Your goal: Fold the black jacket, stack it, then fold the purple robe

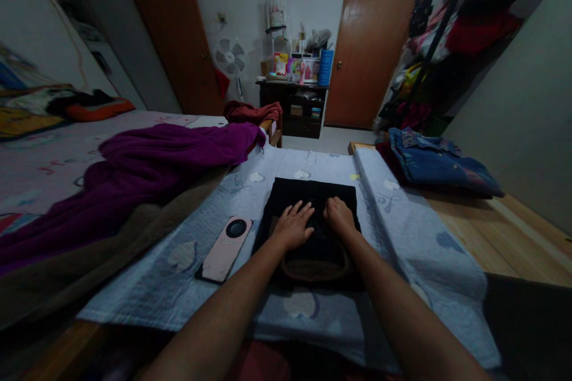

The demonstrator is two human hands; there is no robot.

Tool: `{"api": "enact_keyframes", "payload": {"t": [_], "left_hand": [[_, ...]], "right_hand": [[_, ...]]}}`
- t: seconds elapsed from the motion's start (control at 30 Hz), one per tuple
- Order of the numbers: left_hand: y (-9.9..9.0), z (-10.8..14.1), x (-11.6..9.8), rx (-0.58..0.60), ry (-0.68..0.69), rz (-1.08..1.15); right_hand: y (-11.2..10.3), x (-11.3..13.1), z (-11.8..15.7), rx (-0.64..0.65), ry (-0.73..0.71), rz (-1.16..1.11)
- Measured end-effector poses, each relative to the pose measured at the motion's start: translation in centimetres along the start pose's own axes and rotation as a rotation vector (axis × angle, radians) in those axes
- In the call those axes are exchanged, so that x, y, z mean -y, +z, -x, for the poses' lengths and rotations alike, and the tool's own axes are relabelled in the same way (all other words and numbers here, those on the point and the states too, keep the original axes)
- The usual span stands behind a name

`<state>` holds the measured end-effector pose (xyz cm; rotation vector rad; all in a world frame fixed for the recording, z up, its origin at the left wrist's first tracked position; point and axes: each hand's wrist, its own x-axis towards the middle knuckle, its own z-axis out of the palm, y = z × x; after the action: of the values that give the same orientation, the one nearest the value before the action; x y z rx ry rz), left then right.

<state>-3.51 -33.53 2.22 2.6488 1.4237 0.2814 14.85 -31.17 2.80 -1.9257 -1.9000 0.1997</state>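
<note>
A black garment (286, 193), folded into a rough rectangle, lies on a light blue patterned cloth (250, 303). What looks like its neck opening, with a brownish inside, faces me. My left hand (294, 226) rests flat on the left half of the garment, fingers spread. On its right half lies my right hand (338, 215), with the fingers curled under and pressed to the fabric; whether they pinch a bit of it is hidden. To the left of the garment is a pink phone (226, 248), its round black camera ring facing up.
Left of the cloth, a purple blanket (170, 155) is bunched on a bed. A folded denim garment (438, 158) sits on the wooden surface (469, 226) at the right. Farther back stand a dark cabinet (292, 110), a fan (231, 56) and hanging clothes (478, 30).
</note>
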Motion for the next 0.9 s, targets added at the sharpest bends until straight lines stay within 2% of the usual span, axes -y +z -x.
{"api": "enact_keyframes", "payload": {"t": [0.23,0.43,0.6,0.77,0.9], "left_hand": [[0.0,0.0,0.0,-0.004,0.002,0.011],[0.1,0.0,0.1,-0.011,0.008,0.011],[-0.1,0.0,0.0,-0.006,0.005,0.008],[0.0,0.0,0.1,-0.008,0.002,0.008],[0.1,0.0,0.0,-0.002,0.002,0.008]], "right_hand": [[-0.3,-2.3,-0.7,-0.14,0.197,-0.336],[-0.1,-3.0,-0.7,-0.174,0.221,-0.532],[-0.2,-2.6,-0.4,-0.152,0.137,-0.488],[-0.1,-1.5,0.0,-0.053,0.02,-0.366],[-0.1,-0.6,0.0,0.014,-0.002,-0.175]]}}
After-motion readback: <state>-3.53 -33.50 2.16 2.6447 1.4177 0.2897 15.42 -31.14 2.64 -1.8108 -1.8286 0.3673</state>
